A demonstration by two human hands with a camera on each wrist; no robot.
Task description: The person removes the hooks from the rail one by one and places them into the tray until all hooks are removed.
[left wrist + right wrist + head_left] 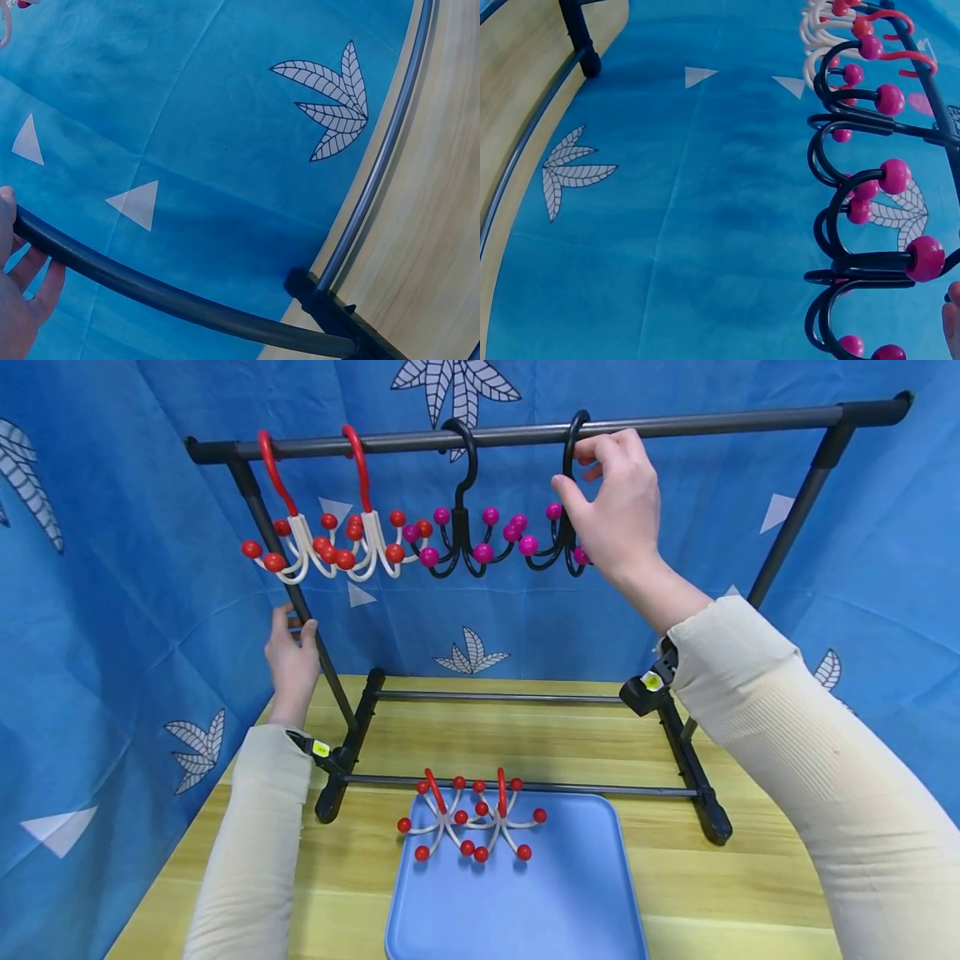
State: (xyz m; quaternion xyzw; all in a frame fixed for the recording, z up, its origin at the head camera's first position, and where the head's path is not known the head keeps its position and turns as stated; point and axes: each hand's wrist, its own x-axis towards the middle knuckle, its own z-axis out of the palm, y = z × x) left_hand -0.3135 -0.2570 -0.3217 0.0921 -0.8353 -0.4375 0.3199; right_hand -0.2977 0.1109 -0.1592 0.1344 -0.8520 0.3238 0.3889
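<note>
Right hand (618, 497) raised to the top rail (712, 424) of a dark clothes rack; its thumb and fingers bend in on the hook of the right-hand black hanger (567, 531), holding it with little gap between them. That hanger's hook sits over the rail, its magenta-balled prongs hanging below, partly behind the hand. Left hand (292, 652) lower, at the left upright (332, 672): fingers curl round the pole, seen also in the left wrist view with the pole between thumb and fingers. Along the rail, leftward from the right hand: a second black hanger (460, 531), also magenta-balled, then two white multi-prong hangers with red hooks and red balls, the inner one (368, 531) and the outer one (302, 539) nearest the left end. All hang upright; neighbouring prongs overlap in the head view. Below, a blue tray (555, 910) on the pale wood tabletop (750, 893), near the rack's front crossbar (637, 791). Two more red-and-white hangers, left (443, 818) and right (501, 814), lie side by side at its far edge, hooks pointing toward the rack. Blue leaf-patterned cloth (525, 627) behind.
</note>
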